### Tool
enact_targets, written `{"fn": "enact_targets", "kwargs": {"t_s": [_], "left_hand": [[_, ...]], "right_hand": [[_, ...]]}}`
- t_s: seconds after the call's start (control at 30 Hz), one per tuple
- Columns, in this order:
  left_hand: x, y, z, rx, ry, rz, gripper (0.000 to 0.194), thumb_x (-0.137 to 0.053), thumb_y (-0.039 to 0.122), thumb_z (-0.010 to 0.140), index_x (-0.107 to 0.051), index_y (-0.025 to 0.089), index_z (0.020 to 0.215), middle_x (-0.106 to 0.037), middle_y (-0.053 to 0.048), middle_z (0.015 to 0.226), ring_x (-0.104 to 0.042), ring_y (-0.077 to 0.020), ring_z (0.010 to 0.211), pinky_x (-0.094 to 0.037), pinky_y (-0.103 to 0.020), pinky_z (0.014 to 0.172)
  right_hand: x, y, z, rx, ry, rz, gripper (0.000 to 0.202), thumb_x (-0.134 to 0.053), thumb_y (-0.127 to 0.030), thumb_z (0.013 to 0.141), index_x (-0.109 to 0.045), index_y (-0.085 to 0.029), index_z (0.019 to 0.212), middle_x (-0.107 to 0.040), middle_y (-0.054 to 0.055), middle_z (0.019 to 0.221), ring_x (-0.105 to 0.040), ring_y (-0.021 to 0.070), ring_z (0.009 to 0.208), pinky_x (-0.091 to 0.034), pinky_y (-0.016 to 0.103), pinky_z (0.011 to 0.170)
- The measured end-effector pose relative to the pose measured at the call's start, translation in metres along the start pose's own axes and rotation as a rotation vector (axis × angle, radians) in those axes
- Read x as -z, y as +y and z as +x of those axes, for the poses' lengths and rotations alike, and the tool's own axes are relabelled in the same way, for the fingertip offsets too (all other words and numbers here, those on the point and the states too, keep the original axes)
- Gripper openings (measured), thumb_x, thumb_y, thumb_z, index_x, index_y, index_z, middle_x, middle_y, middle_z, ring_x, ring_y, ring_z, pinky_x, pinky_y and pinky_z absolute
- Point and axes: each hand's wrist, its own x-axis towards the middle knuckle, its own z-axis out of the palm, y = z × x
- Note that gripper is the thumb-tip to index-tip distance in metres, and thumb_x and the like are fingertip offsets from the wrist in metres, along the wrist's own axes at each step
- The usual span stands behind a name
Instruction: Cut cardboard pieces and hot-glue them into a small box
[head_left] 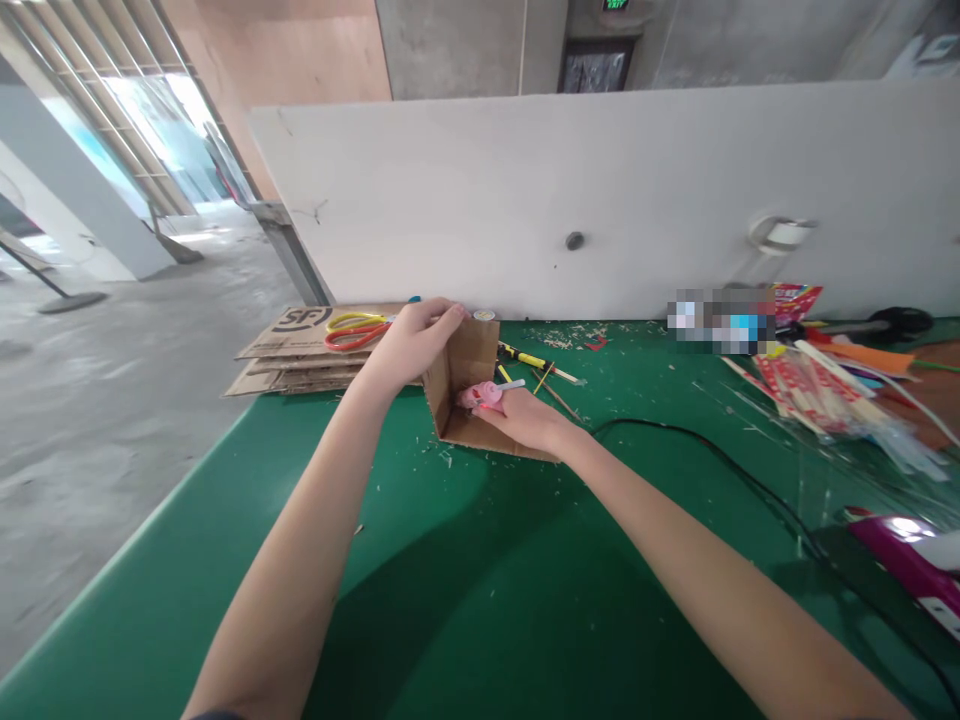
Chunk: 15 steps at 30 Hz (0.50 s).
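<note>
My left hand (424,340) is closed on the upper edge of a folded piece of brown cardboard (472,355), whose walls stand up from a flat base. Inside the corner of that cardboard, my right hand (525,418) grips a small pink hot glue gun (489,394) with a white glue stick poking out at its back. The gun's nozzle points left, towards the inner corner; its tip is too small to make out. My right wrist passes over the front part of the cardboard base.
Stacked cardboard sheets (262,350) lie at the back left, with scissors (358,330) on top. Behind the cardboard are a yellow-black cutter (525,356) and scraps. A black cable (697,432) crosses the green table. Packaged sticks (814,390) and a magenta device (892,555) sit right.
</note>
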Motion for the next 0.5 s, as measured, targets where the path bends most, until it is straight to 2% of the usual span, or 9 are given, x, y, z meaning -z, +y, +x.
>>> {"fn": "enact_targets", "kwargs": {"t_s": [0.17,0.33,0.5], "left_hand": [[0.000,0.000,-0.001,0.007,-0.004,0.002,0.039,-0.043,0.044,0.089,-0.070,0.016,0.094,-0.070,-0.005,0.090,-0.060,-0.0211,0.091,-0.044,-0.033,0.084],[0.000,0.003,-0.002,0.015,-0.013,-0.019,0.039,-0.043,0.043,0.089,-0.069,0.016,0.099,-0.071,-0.005,0.097,-0.060,-0.0218,0.097,-0.044,-0.033,0.087],[0.000,0.003,-0.003,0.022,-0.003,0.002,0.039,-0.043,0.042,0.089,-0.070,0.016,0.098,-0.071,-0.005,0.091,-0.059,-0.0211,0.091,-0.044,-0.033,0.084]], "right_hand": [[0.003,0.003,-0.005,-0.004,-0.007,-0.036,0.041,-0.043,-0.045,0.095,-0.063,-0.018,0.118,-0.068,0.013,0.114,-0.063,0.0278,0.102,-0.048,0.035,0.085],[0.006,0.010,-0.011,0.043,0.010,-0.013,0.037,-0.043,-0.042,0.096,-0.062,-0.022,0.121,-0.068,0.010,0.116,-0.063,0.0258,0.103,-0.048,0.036,0.086],[0.010,0.014,-0.017,0.100,0.002,0.010,0.032,-0.043,-0.036,0.096,-0.060,-0.027,0.123,-0.068,0.005,0.115,-0.062,0.0239,0.104,-0.047,0.036,0.090]]}}
